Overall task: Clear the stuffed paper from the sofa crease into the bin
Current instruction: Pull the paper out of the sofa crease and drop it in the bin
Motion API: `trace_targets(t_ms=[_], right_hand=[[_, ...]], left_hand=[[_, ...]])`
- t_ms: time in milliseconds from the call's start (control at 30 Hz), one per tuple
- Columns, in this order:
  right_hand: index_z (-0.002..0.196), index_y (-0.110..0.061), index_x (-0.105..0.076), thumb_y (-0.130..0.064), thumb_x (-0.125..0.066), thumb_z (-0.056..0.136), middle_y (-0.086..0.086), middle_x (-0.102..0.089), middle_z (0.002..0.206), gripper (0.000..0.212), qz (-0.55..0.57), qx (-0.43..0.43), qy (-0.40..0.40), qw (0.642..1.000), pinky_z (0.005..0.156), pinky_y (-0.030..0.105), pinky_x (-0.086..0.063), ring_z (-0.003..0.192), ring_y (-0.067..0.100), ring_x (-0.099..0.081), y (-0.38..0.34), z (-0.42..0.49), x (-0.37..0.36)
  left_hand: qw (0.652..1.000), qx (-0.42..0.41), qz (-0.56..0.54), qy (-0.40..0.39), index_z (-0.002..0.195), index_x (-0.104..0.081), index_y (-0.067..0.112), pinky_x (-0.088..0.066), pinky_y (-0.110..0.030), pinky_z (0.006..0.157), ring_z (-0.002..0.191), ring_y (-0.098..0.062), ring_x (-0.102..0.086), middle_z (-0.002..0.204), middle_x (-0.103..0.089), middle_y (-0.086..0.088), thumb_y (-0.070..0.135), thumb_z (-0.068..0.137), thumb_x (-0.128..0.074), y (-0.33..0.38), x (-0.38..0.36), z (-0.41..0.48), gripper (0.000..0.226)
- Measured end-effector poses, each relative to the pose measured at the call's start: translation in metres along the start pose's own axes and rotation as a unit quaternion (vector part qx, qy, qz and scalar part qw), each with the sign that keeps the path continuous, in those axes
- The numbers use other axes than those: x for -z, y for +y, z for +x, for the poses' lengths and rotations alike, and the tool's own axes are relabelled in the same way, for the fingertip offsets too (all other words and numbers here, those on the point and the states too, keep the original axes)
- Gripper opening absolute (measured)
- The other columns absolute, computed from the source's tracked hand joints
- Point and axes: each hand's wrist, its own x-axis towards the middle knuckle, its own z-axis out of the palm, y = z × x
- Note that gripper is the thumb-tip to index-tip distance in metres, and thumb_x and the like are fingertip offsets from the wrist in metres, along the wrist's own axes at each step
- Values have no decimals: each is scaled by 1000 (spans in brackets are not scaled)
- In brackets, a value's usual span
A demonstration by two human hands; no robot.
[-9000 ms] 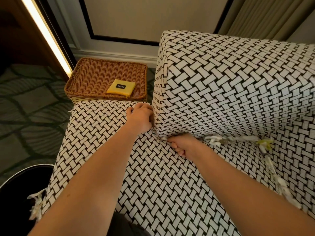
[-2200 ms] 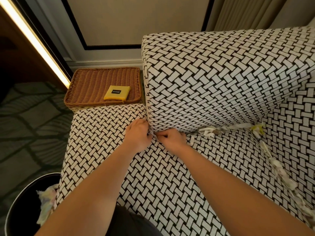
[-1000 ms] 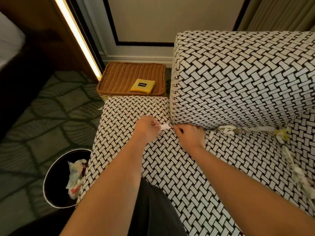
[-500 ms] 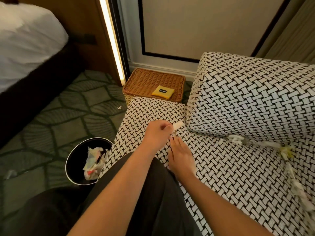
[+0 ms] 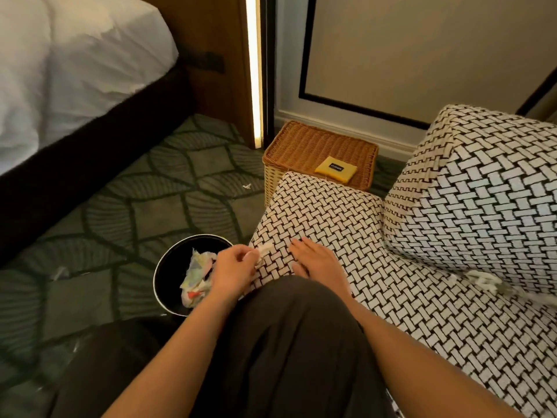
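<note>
My left hand point(image 5: 232, 271) pinches a small white paper scrap point(image 5: 264, 249) at the seat's front left corner, right beside the black bin point(image 5: 164, 268). Crumpled paper point(image 5: 195, 277) lies inside the bin. My right hand point(image 5: 316, 262) rests flat with straight fingers on the black-and-white woven sofa seat point(image 5: 422, 312). More white paper point(image 5: 485, 282) sticks out of the crease under the back cushion point(image 5: 476, 200) at the right edge.
A wicker basket point(image 5: 307, 149) with a yellow packet point(image 5: 336, 172) stands behind the seat by the wall. A bed point(image 5: 69, 70) fills the upper left. Small paper bits point(image 5: 247, 186) lie on the patterned carpet. My dark-trousered knee point(image 5: 286, 342) is below the hands.
My left hand pulled the scrap out of the crease and carried it left and forward to the bin's edge. My right hand left the crease and now lies flat on the seat.
</note>
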Motion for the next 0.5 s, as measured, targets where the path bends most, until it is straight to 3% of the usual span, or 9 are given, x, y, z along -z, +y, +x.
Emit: trace_targets(t_ms=[67, 167, 267, 333, 500], right_hand=[[144, -26, -29, -48, -6, 87, -9, -26, 152, 65, -20, 21, 15, 999, 110, 26, -1, 142, 9, -14, -2, 11, 4], [143, -31, -30, -41, -21, 96, -13, -26, 151, 48, -31, 42, 5, 999, 112, 27, -1, 142, 6, -13, -6, 39, 3], [141, -33, -31, -38, -26, 99, -15, -26, 151, 43, -26, 40, 19, 999, 111, 26, 1, 141, 4, -12, -8, 60, 3], [141, -34, -31, -38, -26, 99, -16, -25, 151, 43, -23, 43, 22, 999, 110, 25, 4, 141, 3, -10, -9, 68, 1], [141, -35, -33, -36, -28, 98, -17, -27, 150, 43, -1, 44, 32, 999, 112, 24, 1, 141, 2, -11, -6, 75, -2]], left_hand=[[999, 25, 18, 15, 77, -65, 12, -48, -34, 67, 69, -18, -56, 69, -62, -2, 14, 88, -54, -17, 9, 12, 16], [997, 68, 21, 33, 86, -66, 7, -49, -36, 73, 73, -19, -57, 78, -63, -7, 16, 90, -52, -40, 21, 35, 17], [991, 110, 34, 70, 85, -69, 8, -42, -32, 66, 72, -22, -56, 74, -62, -8, 17, 89, -52, -62, 31, 57, 19], [986, 131, 40, 93, 81, -67, 10, -42, -32, 69, 81, -26, -58, 78, -62, -8, 17, 89, -51, -71, 35, 71, 19], [986, 140, 28, 87, 115, -61, 7, -39, -32, 84, 102, -24, -53, 111, -61, -10, 21, 93, -48, -63, 34, 86, 29]])
